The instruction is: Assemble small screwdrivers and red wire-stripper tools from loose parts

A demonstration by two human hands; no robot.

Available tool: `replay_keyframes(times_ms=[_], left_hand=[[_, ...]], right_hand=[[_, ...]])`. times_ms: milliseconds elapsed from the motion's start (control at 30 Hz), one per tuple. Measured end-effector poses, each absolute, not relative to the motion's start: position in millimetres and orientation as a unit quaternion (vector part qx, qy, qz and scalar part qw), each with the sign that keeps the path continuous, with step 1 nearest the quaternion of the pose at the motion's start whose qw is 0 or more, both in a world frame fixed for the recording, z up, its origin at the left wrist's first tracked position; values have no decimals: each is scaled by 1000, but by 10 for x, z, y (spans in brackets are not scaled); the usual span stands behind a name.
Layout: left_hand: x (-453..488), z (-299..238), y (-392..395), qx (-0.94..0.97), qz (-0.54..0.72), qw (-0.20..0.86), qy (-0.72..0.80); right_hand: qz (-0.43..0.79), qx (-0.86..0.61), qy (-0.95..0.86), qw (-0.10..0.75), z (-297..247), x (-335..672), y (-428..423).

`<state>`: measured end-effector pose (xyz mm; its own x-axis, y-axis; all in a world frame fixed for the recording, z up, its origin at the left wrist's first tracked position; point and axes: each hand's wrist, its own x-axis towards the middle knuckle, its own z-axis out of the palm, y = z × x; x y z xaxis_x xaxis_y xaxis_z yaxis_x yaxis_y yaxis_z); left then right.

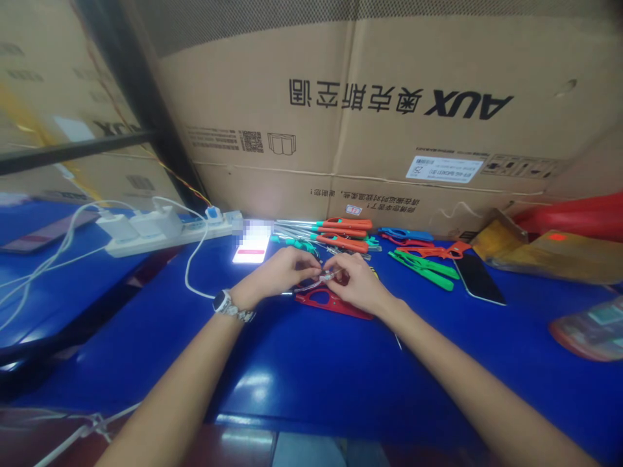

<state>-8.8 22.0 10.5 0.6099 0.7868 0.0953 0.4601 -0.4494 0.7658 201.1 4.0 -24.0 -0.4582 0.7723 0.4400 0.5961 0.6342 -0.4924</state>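
Note:
Over the blue table my left hand (287,271) and my right hand (357,283) meet, their fingertips pinched at a small clear part (326,277) with a thin wire on it. Its exact kind is too small to tell. Just under the hands lies a red plastic lighter shell (335,305), partly covered by my right hand. Behind my fingers several orange long-necked lighters (348,224) lie in a pile with their metal barrels toward the left. Small green parts (296,244) lie beside the barrels. A watch (222,301) is on my left wrist.
Green shell pieces (423,269), blue ones (406,234) and a dark phone (479,279) lie to the right. At the left are a lit phone (252,243) and a white power strip (146,241) with cables. A large cardboard box (272,175) stands behind.

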Motion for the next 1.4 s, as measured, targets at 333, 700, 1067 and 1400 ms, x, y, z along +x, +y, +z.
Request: replay_keyframes(times_ms=[333,700,1067,1400], left_hand=[[-68,121,196,802,235,396,380],[-143,278,124,831,206,345,384],[-145,66,271,860,178,264,399],[-154,-9,301,861,156,233,424]], right_hand=[[80,-357,-886,284,-149,2131,106],[177,-376,-867,273,-83,2159,106],[247,-400,-836,283,-139,2129,103],[185,-381,-880,213,-55,2105,149]])
